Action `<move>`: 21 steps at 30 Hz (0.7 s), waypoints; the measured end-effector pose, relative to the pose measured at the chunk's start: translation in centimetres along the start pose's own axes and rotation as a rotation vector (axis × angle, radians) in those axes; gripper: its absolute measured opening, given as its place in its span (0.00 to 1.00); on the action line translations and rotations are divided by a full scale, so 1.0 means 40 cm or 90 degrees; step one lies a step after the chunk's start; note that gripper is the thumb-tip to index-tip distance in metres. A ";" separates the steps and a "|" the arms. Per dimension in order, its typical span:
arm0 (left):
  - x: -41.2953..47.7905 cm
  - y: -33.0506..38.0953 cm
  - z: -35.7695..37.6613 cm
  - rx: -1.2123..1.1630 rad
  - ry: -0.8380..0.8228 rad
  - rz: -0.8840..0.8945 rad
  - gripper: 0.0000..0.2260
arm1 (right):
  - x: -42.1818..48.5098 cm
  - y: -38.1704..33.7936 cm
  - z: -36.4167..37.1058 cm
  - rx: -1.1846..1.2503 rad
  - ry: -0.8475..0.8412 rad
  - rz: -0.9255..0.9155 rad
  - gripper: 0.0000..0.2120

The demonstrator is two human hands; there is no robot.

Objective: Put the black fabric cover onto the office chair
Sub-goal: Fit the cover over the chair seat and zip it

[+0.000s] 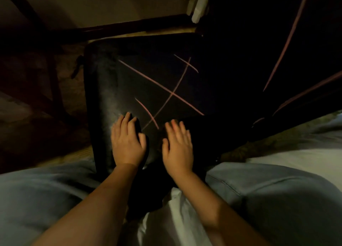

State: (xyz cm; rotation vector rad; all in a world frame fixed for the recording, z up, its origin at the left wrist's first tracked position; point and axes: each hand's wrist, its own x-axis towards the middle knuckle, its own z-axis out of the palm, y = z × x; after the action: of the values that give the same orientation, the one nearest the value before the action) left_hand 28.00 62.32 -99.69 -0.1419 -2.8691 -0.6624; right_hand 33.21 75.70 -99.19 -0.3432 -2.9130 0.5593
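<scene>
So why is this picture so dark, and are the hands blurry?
Head view: dim, warm light; the black fabric cover sinks into shadow, only its pink lines showing. Left hand and right hand are softly motion-blurred at the fingertips. Wide-angle lens bends the edges.

The black fabric cover with thin pink crossing lines [157, 83] lies stretched flat over the dark padded office chair seat [100, 90] (its left edge looks greyish and bare), with more lined black fabric rising at right.
</scene>
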 end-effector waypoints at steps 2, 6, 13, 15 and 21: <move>-0.001 0.000 0.001 -0.002 -0.001 0.001 0.22 | -0.016 -0.007 0.001 -0.001 -0.032 -0.073 0.24; 0.001 -0.001 0.000 -0.015 -0.004 0.002 0.23 | 0.017 0.084 -0.034 -0.042 -0.069 -0.179 0.23; -0.003 0.002 0.000 -0.020 -0.002 -0.004 0.23 | 0.086 0.280 -0.103 0.026 0.038 0.070 0.23; -0.003 0.004 0.001 -0.022 -0.002 -0.007 0.22 | 0.089 0.278 -0.102 0.012 0.055 0.106 0.23; -0.010 0.008 -0.006 -0.025 -0.009 -0.012 0.22 | 0.087 0.271 -0.104 -0.013 0.043 0.105 0.23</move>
State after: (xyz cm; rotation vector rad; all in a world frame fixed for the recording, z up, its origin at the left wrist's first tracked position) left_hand 28.46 62.50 -99.42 -0.1259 -2.8760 -0.7241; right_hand 32.78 87.81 -99.14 -0.5964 -2.8432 0.5306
